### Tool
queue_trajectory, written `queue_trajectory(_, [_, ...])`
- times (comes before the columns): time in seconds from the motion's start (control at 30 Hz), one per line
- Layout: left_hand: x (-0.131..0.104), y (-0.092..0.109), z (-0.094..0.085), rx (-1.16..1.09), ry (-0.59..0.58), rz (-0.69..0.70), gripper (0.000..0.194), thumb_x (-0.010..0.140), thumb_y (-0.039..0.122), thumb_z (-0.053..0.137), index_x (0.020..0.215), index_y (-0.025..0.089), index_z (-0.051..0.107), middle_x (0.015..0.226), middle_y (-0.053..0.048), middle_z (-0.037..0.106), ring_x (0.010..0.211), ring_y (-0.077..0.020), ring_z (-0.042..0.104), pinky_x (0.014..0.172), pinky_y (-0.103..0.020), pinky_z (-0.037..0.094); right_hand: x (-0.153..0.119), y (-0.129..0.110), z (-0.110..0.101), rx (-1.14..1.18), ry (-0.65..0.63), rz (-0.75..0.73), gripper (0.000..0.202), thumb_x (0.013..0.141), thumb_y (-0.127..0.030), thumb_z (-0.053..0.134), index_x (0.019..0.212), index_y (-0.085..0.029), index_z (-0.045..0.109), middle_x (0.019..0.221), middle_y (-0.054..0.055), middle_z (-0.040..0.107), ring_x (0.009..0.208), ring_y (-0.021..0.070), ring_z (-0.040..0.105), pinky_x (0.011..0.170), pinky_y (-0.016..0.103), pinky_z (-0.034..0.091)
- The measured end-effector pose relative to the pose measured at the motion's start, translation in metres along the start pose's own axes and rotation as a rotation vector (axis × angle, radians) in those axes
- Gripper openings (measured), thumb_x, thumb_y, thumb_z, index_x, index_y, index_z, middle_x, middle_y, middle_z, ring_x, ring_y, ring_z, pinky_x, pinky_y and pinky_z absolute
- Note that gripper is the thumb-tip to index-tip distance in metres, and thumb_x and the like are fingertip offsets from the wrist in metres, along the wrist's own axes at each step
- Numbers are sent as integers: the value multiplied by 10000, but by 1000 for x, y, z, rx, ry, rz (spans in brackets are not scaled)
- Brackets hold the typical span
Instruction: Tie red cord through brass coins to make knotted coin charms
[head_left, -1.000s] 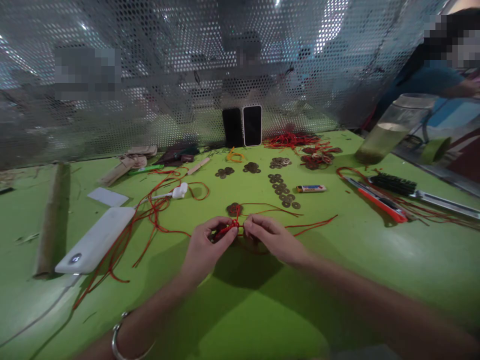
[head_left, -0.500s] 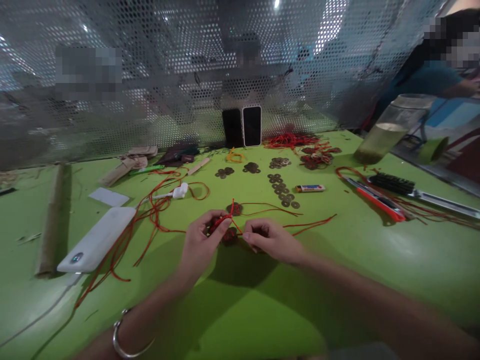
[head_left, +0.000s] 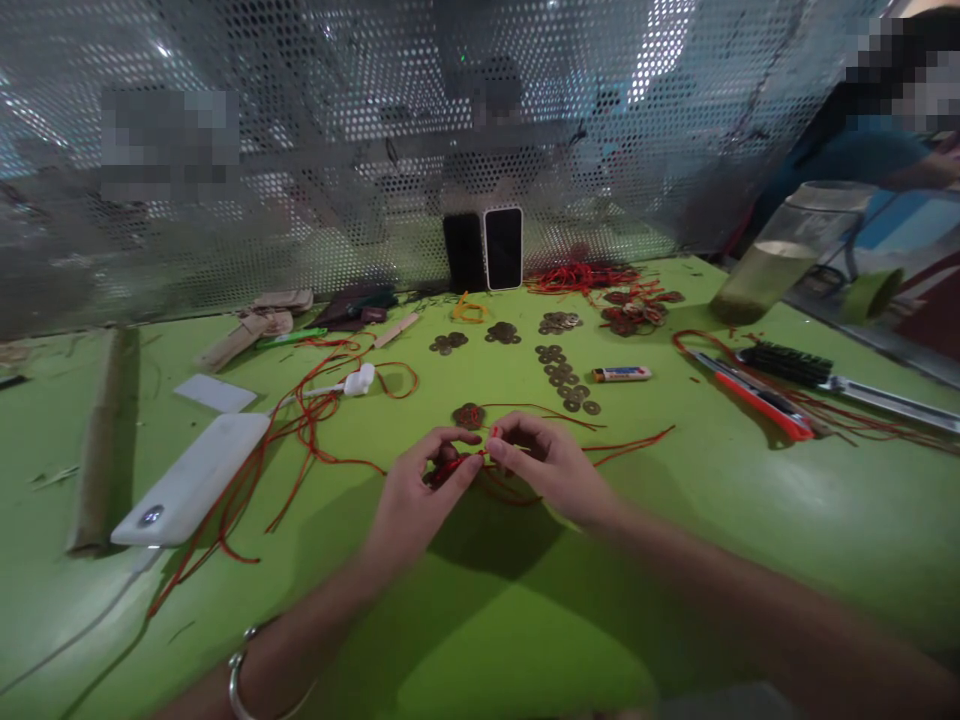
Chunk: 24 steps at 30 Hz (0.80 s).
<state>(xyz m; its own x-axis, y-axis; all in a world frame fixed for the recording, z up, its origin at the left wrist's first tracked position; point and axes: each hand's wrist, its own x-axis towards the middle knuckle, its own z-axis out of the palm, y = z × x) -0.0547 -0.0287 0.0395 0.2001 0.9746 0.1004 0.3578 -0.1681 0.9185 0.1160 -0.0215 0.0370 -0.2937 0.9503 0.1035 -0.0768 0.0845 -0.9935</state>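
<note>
Near the middle of the green table (head_left: 480,620), my left hand (head_left: 427,490) pinches a red knotted cord piece (head_left: 448,468) between thumb and fingers. My right hand (head_left: 544,465) is just to its right, thumb and forefinger closed on the red cord's end (head_left: 495,434). The fingertips of both hands nearly touch. Loose red cord loops hang under my right hand. Just beyond the hands lies a coin cluster (head_left: 469,415) with red cord on it, two strands running right from it. Part of the held piece is hidden by my left fingers.
Coin piles (head_left: 561,375), a lighter (head_left: 621,374) and a red cutter (head_left: 757,395) lie beyond and right. Left are a white power bank (head_left: 195,480) and tangled red cords (head_left: 307,420). Two phones (head_left: 503,250) lean on the mesh. A person sits beyond the jar (head_left: 772,265).
My right hand has moved up and slightly left, close to my left fingertips. My left hand has shifted a little right with the red piece, and the dark coins under it no longer show clearly.
</note>
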Motion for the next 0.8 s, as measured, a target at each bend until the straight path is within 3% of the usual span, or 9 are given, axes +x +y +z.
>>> queue_trajectory(0.13, [1,2,-2,-4,-51,-5,189,815,356,605,846,179,664,792,-22,667,728,-141,597,646,-216,464,1,-1,-3,49,41,-15,169,810,-343,622,831,-182,576,770,-9,557,686,94,513,646,231,427])
queue_trajectory(0.33, [2,7,-6,-17,27,-2,204,789,372,641,802,171,671,711,-6,657,650,-119,570,580,-193,435,6,-2,-7,200,187,-41,183,786,-348,654,812,-186,572,682,-34,547,598,70,502,582,209,430])
queue_trajectory(0.47, [3,7,-7,-60,42,-23,220,780,386,647,816,169,663,709,-7,657,616,-112,572,540,-186,436,6,-3,-7,199,189,-39,195,798,-369,634,820,-191,559,681,-30,545,606,82,519,600,228,450])
queue_trajectory(0.67, [4,5,-7,-72,23,-70,240,779,404,636,821,168,633,674,4,621,535,-95,517,468,-182,392,0,-4,-10,57,-17,11,272,858,-428,536,997,-196,509,850,22,584,740,117,562,679,267,461])
queue_trajectory(0.8, [4,5,-5,-3,-26,3,211,796,375,618,842,170,639,783,-28,647,716,-150,576,653,-245,466,-4,-1,-2,8,-162,109,350,839,-449,557,1071,-202,469,653,-40,541,556,94,479,498,213,358])
